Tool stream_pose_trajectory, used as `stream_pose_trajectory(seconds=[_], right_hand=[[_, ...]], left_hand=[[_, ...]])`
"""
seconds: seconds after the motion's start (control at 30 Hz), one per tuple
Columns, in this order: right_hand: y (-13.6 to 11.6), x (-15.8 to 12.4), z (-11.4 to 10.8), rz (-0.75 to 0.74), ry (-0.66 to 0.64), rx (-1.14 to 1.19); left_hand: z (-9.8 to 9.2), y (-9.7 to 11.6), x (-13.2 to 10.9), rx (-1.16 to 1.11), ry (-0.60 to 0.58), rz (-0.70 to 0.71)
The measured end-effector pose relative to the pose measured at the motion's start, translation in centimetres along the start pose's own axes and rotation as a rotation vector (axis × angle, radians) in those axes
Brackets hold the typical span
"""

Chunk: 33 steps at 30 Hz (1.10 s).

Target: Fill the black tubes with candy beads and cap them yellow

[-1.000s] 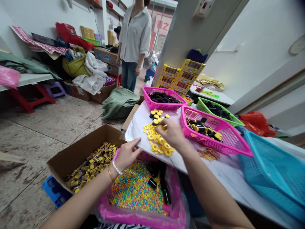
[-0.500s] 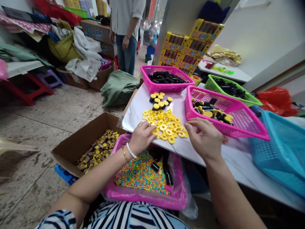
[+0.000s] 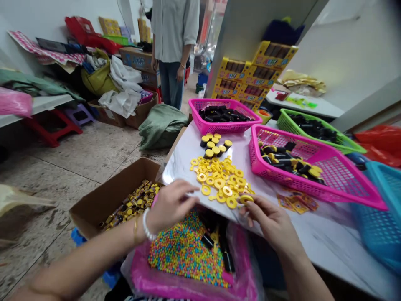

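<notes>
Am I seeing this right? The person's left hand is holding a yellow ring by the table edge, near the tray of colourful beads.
Not quite: the head view shows the yellow ring held in the right hand, not the left hand. The rest is right: it is by the table edge, near the tray of colourful beads.

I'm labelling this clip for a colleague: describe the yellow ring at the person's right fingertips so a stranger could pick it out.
On the white-covered table, find the heap of flat yellow rings. At its lower right edge, the person's right hand reaches in. The ring meant sits at that hand's fingertips, the only one touching them.
</notes>
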State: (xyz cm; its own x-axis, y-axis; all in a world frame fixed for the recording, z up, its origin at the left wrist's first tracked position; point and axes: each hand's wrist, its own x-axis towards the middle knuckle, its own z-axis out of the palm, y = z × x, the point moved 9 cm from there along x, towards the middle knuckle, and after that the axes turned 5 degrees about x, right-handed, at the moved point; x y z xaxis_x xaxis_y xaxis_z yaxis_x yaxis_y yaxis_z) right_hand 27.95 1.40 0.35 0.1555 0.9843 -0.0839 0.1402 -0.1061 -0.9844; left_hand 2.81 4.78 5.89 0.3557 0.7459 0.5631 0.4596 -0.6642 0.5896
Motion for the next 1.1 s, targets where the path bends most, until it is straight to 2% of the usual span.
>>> stream_pose_trajectory(seconds=[0.1, 0.13, 0.2, 0.27, 0.33, 0.37, 0.4, 0.43, 0.5, 0.57, 0.6, 0.7, 0.8, 0.9, 1.0, 1.1], right_hand=[[0.9, 0.9, -4.3, -0.109, 0.296, 0.063], [1.1, 1.0, -5.2, -0.147, 0.378, 0.096], [1.5, 0.8, -6.1, -0.208, 0.480, 0.185], [1.7, 0.4, -6.5, -0.255, 0.540, 0.282], [1.8, -0.2, -6.8, -0.283, 0.589, 0.335], [1.9, -0.3, -6.9, -0.282, 0.605, 0.340], [2.0, -0.4, -6.9, -0.272, 0.613, 0.339], [2.2, -0.3, -6.8, -0.257, 0.606, 0.330], [2.1, -0.1, -6.5, -0.247, 0.578, 0.303], [1.9, 0.0, -6.1, -0.265, 0.554, 0.278], [1.7, -0.1, -6.0, -0.280, 0.550, 0.270], [1.5, -0.3, -5.8, -0.296, 0.549, 0.254], [1.3, -0.3, -5.5, -0.310, 0.528, 0.210], [1.2, -0.3, -5.3, -0.342, 0.491, 0.171], [1.3, -0.3, -5.2, -0.339, 0.459, 0.147], [1.3, -0.3, -5.2, -0.332, 0.439, 0.139]], left_hand=[[-1.0, -3.2, 6.8, 0.097, 0.064, -0.032], [-0.7, -4.1, 8.6, 0.154, 0.043, -0.073], [-0.1, -4.9, 10.3, 0.181, 0.025, -0.117], [0.0, -3.9, 8.5, 0.142, 0.087, -0.074], [0.4, -2.5, 3.9, 0.097, 0.087, -0.005], [1.2, -2.1, 1.1, 0.094, 0.009, 0.011], [2.8, -1.8, -2.0, 0.109, -0.169, 0.038], [4.8, -1.8, -5.4, 0.145, -0.398, 0.057], [7.9, -3.6, -12.4, 0.312, -0.820, -0.017], [9.0, -4.9, -16.7, 0.397, -0.966, -0.082], [9.4, -5.1, -17.8, 0.415, -0.993, -0.099], [10.6, -4.3, -17.7, 0.420, -0.997, -0.095], [12.6, -2.5, -14.5, 0.407, -0.948, -0.060], [15.9, -0.4, -12.2, 0.333, -0.948, 0.036], [18.7, 0.2, -12.3, 0.296, -0.989, 0.078], [18.6, -1.3, -13.5, 0.349, -1.000, -0.006]])
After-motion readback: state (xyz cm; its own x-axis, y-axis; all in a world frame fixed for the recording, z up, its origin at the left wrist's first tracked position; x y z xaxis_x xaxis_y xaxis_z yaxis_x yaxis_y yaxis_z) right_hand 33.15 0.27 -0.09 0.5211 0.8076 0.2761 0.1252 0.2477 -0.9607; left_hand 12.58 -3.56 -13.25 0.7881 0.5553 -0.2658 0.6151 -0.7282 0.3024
